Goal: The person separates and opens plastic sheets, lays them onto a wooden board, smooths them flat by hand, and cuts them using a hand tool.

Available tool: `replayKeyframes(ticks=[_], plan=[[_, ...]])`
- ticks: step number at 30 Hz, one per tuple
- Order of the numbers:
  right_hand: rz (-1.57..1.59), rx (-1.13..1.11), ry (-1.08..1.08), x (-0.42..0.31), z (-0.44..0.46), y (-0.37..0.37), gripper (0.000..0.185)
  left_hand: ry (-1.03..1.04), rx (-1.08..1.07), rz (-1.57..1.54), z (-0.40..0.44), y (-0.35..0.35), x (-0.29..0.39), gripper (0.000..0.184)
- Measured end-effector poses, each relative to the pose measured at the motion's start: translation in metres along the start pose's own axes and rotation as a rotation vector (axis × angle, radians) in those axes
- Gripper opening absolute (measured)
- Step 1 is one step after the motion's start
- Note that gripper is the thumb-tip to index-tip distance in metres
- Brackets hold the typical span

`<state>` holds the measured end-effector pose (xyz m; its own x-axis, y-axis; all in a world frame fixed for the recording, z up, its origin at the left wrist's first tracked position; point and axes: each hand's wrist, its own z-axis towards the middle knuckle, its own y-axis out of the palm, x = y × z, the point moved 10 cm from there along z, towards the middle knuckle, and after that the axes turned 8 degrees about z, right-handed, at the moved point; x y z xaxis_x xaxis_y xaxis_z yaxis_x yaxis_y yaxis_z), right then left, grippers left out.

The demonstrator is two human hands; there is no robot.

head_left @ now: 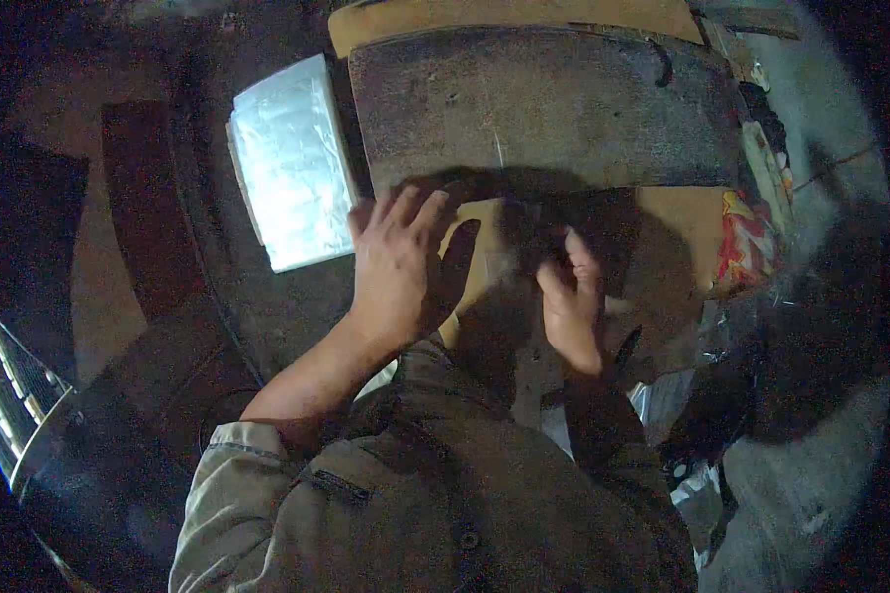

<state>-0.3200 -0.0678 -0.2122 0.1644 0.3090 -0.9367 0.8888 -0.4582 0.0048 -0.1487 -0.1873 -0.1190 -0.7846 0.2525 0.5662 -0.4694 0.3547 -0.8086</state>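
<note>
My left hand lies palm down with its fingers stretched out and slightly apart, at the near edge of a dark, worn board. To its right, my right hand is closed, with thumb and fingers brought together over a tan sheet. Deep shadow covers the space between the hands, so whatever the right fingers hold, if anything, cannot be made out. Just left of my left hand is a stack of shiny, clear plastic sheets or bags.
A crumpled red and yellow printed packet lies at the right edge of the work surface. More tan material shows behind the dark board. Plastic scraps sit low on the right, beside the grey floor.
</note>
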Motion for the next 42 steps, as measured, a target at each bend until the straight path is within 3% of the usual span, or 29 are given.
replayKeyframes(ticks=[2,3,6,7,11,13,15,17,21,24,26,30,32,34,36,38,40,42], plan=[[-0.170,-0.085,0.012,0.004,0.019,0.005,0.038,0.081,0.117,0.385,-0.005,0.001,0.002,0.032],[-0.051,-0.067,0.076,0.002,0.024,0.009,0.031,0.085,0.066,0.369,-0.006,0.006,-0.002,0.036],[-0.031,-0.050,0.010,-0.031,0.031,0.022,0.022,0.042,0.001,0.448,-0.010,0.009,-0.006,0.039],[-0.030,-0.061,0.046,-0.034,0.031,0.026,0.021,0.032,0.002,0.450,-0.011,0.008,-0.006,0.048],[0.016,-0.063,0.114,-0.019,0.034,0.026,0.013,0.023,0.095,0.469,-0.022,0.007,-0.006,0.044],[0.073,-0.066,0.080,-0.008,0.032,0.022,0.016,0.111,0.033,0.389,-0.034,0.020,0.002,0.055],[0.129,-0.069,0.047,-0.007,0.032,0.019,0.018,0.129,-0.035,0.333,-0.043,0.030,0.015,0.050],[-0.081,-0.072,0.025,-0.006,0.035,0.017,0.019,0.188,-0.107,0.336,-0.050,0.049,0.022,0.044],[-0.154,0.050,-0.143,-0.017,0.028,0.005,0.022,0.215,0.033,0.322,-0.041,0.057,0.035,0.048],[-0.303,-0.161,-0.230,-0.025,0.035,0.024,0.025,0.163,0.036,0.390,-0.034,0.066,0.028,0.048],[-0.075,-0.166,-0.039,-0.036,0.039,0.034,0.027,0.145,0.006,0.360,-0.031,0.063,0.028,0.049],[-0.133,-0.049,-0.024,-0.043,0.033,0.026,0.025,0.089,-0.030,0.350,-0.031,0.068,0.024,0.056],[-0.493,0.004,-0.396,-0.090,0.025,0.031,0.027,0.093,-0.017,0.379,-0.031,0.069,0.022,0.058],[-0.496,-0.059,-0.362,-0.090,0.027,0.029,0.032,0.098,-0.001,0.412,-0.030,0.073,0.022,0.060],[-0.607,-0.295,-0.482,-0.090,0.024,0.049,0.037,0.099,0.029,0.435,-0.029,0.073,0.022,0.064],[-0.629,-0.324,-0.437,-0.087,0.026,0.054,0.039,0.071,0.015,0.398,-0.029,0.067,0.024,0.062],[-0.793,-0.326,-0.617,-0.094,0.026,0.060,0.042,0.040,-0.004,0.363,-0.029,0.068,0.022,0.060],[-0.810,-0.339,-0.589,-0.097,0.026,0.062,0.046,0.079,0.051,0.388,-0.030,0.068,0.022,0.069]])
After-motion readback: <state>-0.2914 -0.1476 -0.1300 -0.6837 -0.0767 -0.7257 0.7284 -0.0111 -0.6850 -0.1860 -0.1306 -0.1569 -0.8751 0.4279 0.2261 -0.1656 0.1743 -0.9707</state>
